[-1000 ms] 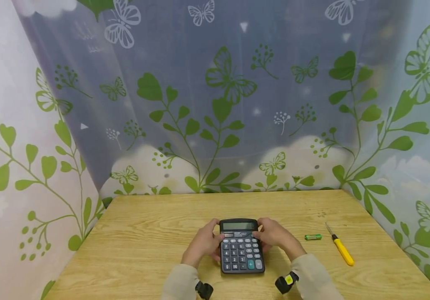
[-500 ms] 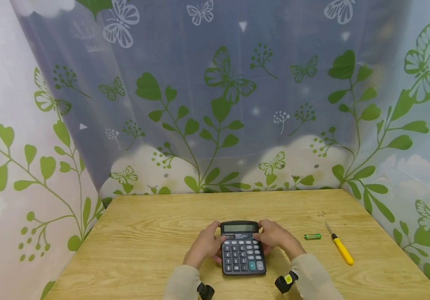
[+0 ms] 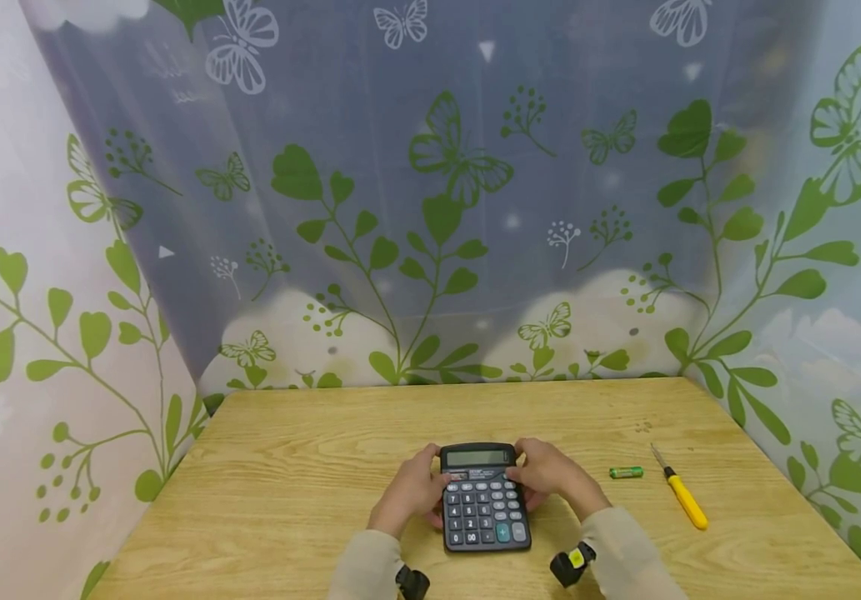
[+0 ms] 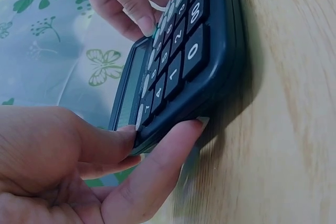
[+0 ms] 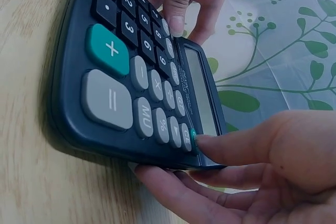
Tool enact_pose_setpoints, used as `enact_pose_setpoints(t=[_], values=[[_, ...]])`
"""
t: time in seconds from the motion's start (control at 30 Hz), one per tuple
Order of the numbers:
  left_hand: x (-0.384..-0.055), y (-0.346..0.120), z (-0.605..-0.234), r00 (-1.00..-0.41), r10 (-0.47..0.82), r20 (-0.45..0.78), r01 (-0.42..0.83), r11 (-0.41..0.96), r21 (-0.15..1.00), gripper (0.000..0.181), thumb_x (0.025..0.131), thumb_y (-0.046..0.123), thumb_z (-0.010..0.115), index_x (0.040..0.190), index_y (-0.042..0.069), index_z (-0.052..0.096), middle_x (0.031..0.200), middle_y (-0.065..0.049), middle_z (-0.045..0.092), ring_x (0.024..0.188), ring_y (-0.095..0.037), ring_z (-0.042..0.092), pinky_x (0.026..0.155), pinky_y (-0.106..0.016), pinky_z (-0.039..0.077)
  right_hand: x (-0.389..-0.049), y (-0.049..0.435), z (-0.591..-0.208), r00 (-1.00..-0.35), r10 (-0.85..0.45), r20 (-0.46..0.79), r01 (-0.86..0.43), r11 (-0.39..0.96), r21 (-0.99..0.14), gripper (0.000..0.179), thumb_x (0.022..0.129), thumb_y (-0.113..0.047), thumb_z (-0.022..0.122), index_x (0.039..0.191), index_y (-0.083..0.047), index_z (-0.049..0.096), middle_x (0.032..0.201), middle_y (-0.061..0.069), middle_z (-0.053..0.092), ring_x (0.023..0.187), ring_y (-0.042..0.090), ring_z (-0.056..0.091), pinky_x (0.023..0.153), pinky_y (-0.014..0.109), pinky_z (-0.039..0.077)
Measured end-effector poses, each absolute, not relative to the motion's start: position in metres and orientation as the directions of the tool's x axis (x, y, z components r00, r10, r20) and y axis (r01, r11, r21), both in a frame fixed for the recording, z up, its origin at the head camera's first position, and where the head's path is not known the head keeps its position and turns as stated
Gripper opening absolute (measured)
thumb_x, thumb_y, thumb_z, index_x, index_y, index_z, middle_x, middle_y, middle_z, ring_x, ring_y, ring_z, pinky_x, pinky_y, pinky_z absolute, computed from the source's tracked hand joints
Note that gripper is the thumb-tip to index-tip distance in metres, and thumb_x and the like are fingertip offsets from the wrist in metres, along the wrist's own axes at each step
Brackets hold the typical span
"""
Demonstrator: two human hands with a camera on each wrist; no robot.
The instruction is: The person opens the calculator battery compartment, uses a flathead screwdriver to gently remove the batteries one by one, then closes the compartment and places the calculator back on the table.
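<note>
A dark calculator (image 3: 487, 508) with grey, black and green keys is held face up between both hands, its display (image 3: 478, 457) at the far end. My left hand (image 3: 409, 490) grips the upper left side, thumb on the face beside the display and fingers under the edge. On the opposite side my right hand (image 3: 550, 468) holds it the same way. In the right wrist view, the right thumb (image 5: 231, 146) lies right at the small green key (image 5: 193, 137) at the end of a key row. The near end sits close over the wooden table (image 3: 310, 467).
To the right of the hands lies a green battery (image 3: 626, 472). Beyond it is a screwdriver (image 3: 685, 498) with a yellow handle, and some tiny bits (image 3: 643, 427) lie farther back. A butterfly-patterned curtain (image 3: 445, 250) hangs behind the table.
The calculator has shifted slightly toward the person, with its face tilt changing a little. Both hands keep their hold. The battery and screwdriver stay in place.
</note>
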State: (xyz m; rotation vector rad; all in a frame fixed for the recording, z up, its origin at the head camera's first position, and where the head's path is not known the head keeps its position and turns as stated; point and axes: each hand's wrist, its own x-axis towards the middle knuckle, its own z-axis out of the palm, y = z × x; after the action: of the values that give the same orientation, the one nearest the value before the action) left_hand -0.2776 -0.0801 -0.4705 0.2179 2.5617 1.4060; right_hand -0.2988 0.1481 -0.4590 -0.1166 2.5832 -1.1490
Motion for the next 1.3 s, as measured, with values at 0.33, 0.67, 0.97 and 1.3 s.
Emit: enact_pose_setpoints(t=[0.33,0.67,0.97,1.3], values=[[-0.2786,-0.0797,-0.4724,-0.965,0.226,-0.131,0.013,0.543,0.839,0.041,0.105,0.004,0.055,0.145,0.0,0.045,0.089,-0.017,0.062,0.059,-0.025,0.068,0.046,-0.035,0.061,-0.299,0.1483,-0.46,-0.958,-0.194,-0.213,0.03,0.668,-0.744,0.007,0.105,-0.005,0.055,0.109,0.0,0.053,0.083,0.016,0.062,0.061,0.023,0.068,0.053,0.035,0.064],[-0.2795,-0.0786,-0.4718,-0.967,0.219,-0.127,0.018,0.56,0.828,0.046,0.105,0.004,0.054,0.149,-0.001,0.042,0.1,-0.025,0.064,0.052,-0.026,0.067,0.044,-0.036,0.06,-0.3014,0.1491,-0.4627,-0.962,-0.183,-0.204,0.031,0.666,-0.746,0.004,0.105,-0.003,0.055,0.107,0.0,0.053,0.08,0.016,0.062,0.059,0.023,0.068,0.051,0.035,0.063],[-0.278,-0.0792,-0.4712,-0.968,0.215,-0.13,0.022,0.588,0.808,0.045,0.104,0.003,0.056,0.147,0.0,0.042,0.09,-0.02,0.066,0.05,-0.028,0.069,0.044,-0.036,0.06,-0.3,0.1472,-0.4655,-0.961,-0.188,-0.202,0.019,0.686,-0.728,0.004,0.105,-0.003,0.055,0.107,0.0,0.053,0.077,0.015,0.063,0.058,0.022,0.067,0.051,0.033,0.063],[-0.2793,-0.0796,-0.475,-0.966,0.226,-0.124,0.03,0.578,0.816,0.047,0.103,0.002,0.058,0.147,0.001,0.042,0.087,-0.018,0.064,0.051,-0.025,0.068,0.044,-0.036,0.059,-0.3022,0.1478,-0.4657,-0.958,-0.189,-0.218,0.027,0.693,-0.721,0.007,0.104,-0.003,0.056,0.11,0.0,0.053,0.078,0.016,0.063,0.059,0.023,0.067,0.051,0.033,0.063]])
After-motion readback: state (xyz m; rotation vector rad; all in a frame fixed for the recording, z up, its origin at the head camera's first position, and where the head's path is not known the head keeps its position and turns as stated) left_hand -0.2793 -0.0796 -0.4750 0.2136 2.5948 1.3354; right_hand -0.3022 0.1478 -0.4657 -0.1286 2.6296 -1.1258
